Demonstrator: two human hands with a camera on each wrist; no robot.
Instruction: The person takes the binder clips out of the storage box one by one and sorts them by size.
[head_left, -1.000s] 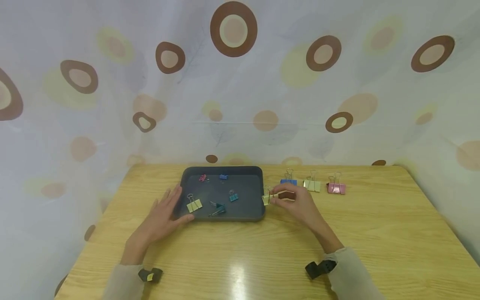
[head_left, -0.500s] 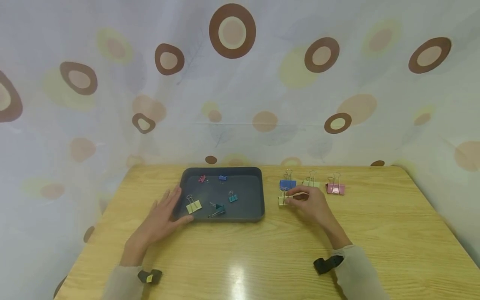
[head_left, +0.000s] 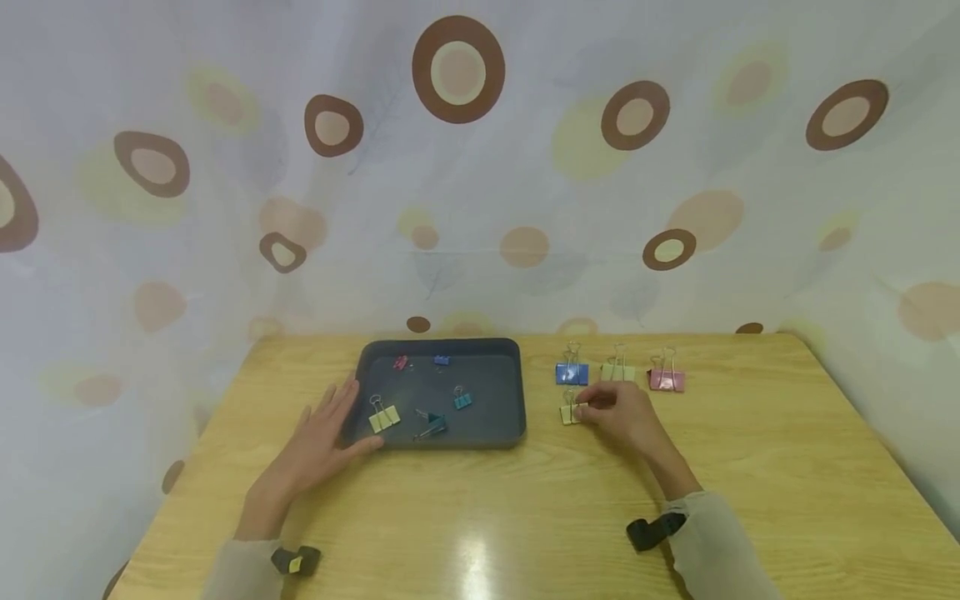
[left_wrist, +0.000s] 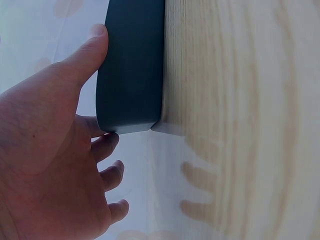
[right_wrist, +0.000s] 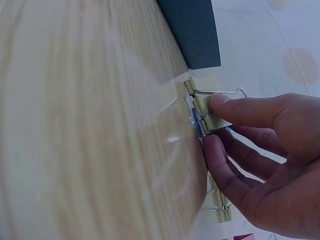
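My right hand (head_left: 626,414) pinches a yellow binder clip (right_wrist: 215,110) between thumb and fingers. In the head view that clip stands just in front of a blue binder clip (head_left: 572,374), right of the dark tray (head_left: 522,392). My left hand (head_left: 318,442) rests against the tray's front left corner, its thumb along the front side and its fingers spread. Inside the tray lie another yellow binder clip (head_left: 385,418), a dark teal one (head_left: 432,425), a small teal one (head_left: 462,401), a small red one (head_left: 401,362) and a small blue one (head_left: 442,360).
Behind my right hand, a pale yellow-green binder clip (head_left: 618,372) and a pink one (head_left: 667,380) stand in a row with the blue one. Everything is on a wooden table (head_left: 480,508). A patterned curtain (head_left: 465,208) hangs behind it.
My right hand has carried the yellow binder clip from the tray's right edge rightward, then slightly nearer, to the spot before the blue clip. My left hand stays at the tray.
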